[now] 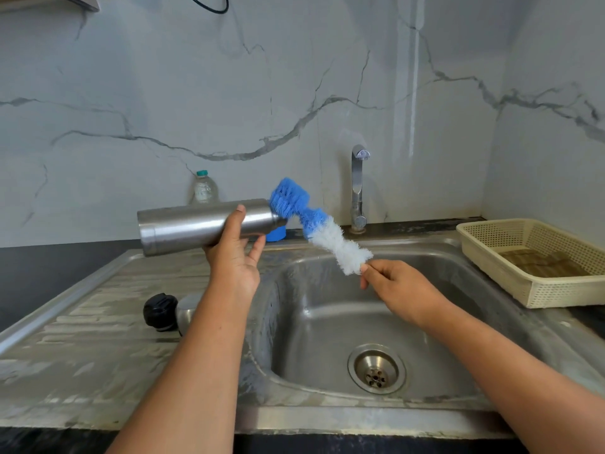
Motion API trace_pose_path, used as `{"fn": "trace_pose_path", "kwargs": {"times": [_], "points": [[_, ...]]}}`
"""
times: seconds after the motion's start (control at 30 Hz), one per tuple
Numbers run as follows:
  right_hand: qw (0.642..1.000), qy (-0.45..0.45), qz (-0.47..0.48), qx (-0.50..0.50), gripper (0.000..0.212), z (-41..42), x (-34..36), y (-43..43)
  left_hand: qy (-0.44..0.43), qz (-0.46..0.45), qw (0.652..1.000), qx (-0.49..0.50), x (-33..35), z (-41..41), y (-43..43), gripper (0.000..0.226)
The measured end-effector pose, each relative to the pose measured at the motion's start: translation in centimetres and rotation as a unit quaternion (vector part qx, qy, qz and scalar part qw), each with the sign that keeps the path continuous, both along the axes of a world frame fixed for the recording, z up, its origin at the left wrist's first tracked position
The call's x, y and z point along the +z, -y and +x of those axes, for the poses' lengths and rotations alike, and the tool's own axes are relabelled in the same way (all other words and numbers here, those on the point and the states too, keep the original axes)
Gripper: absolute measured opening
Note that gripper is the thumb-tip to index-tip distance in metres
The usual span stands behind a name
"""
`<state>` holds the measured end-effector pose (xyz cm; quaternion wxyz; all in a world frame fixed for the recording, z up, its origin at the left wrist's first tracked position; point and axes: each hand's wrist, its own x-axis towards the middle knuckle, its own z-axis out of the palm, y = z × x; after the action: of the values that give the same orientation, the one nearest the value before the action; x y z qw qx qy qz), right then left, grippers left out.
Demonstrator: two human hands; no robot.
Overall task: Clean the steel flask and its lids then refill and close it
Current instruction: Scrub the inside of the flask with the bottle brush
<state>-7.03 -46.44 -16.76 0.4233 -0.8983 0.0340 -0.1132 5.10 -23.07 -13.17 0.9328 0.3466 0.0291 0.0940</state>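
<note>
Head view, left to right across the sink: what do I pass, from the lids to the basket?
In order: black lid → steel lid → left hand → brush → right hand → basket. The flask spans the lids and the left hand, so it is left out.

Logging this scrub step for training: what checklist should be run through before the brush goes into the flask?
1. Lids off: ok; black lid and steel cap lie on the drainboard.
2. Grip on the steel flask: ok; left hand holds it on its side.
3. Grip on the brush: ok; right hand pinches its white-bristle end.
4. Alignment with the mouth: not ok; the blue tip sits slanted across it.
5. Water or soap inside: cannot tell.
</note>
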Motion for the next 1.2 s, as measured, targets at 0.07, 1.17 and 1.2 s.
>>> {"fn": "trace_pose_path", "kwargs": {"times": [0.07,1.17,1.2], "points": [[1.000,0.011,0.024,-0.015,0.039,0.6,0.1,-0.8,-0.005,0.027,0.999,-0.021,-0.1,-0.5,1.1,0.070],[0.999,-0.032,0.035,-0.015,0.039,0.4,0.7,-0.4,0.010,0.050,0.999,0.013,-0.5,0.0,1.8,0.061],[0.999,-0.031,0.031,-0.014,0.039,0.2,0.8,-0.2,0.010,0.042,0.999,0.015,-0.4,0.0,1.7,0.061]]}}
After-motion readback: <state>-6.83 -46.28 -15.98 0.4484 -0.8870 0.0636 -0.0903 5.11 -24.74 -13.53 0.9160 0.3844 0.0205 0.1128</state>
